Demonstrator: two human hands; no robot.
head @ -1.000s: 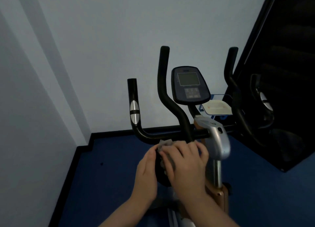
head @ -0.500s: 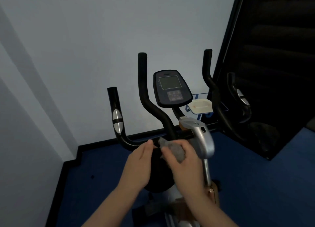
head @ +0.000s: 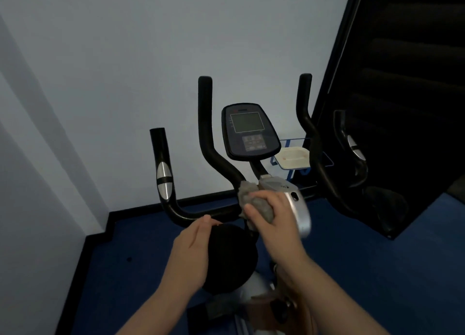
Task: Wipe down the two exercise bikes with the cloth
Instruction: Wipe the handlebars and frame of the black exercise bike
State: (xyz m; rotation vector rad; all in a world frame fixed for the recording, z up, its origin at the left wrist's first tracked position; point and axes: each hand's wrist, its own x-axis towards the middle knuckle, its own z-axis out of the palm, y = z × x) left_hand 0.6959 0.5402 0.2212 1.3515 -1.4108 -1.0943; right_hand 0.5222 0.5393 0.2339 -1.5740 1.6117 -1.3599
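Observation:
One exercise bike stands in front of me, with black handlebars (head: 181, 214), a dark console (head: 249, 133) and a silver stem cover (head: 297, 206). My right hand (head: 274, 221) grips a crumpled grey cloth (head: 254, 198) and holds it where the handlebars meet the stem, beside the silver cover. Lower left of it is my left hand (head: 193, 249), fingers relaxed and holding nothing, its fingertips close to the lower handlebar tube, over a round black part (head: 231, 259) of the bike. No second bike is in view.
A dark mirror panel (head: 402, 83) leans at the right and reflects the handlebars. Behind the console a white tray (head: 293, 157) sits on a blue rack. Pale walls close in at the left and back. The floor (head: 125, 271) is blue.
My right hand has carried the cloth up and away from my left hand to the handlebar junction. The left hand has come off the cloth and hangs lower. My view has shifted.

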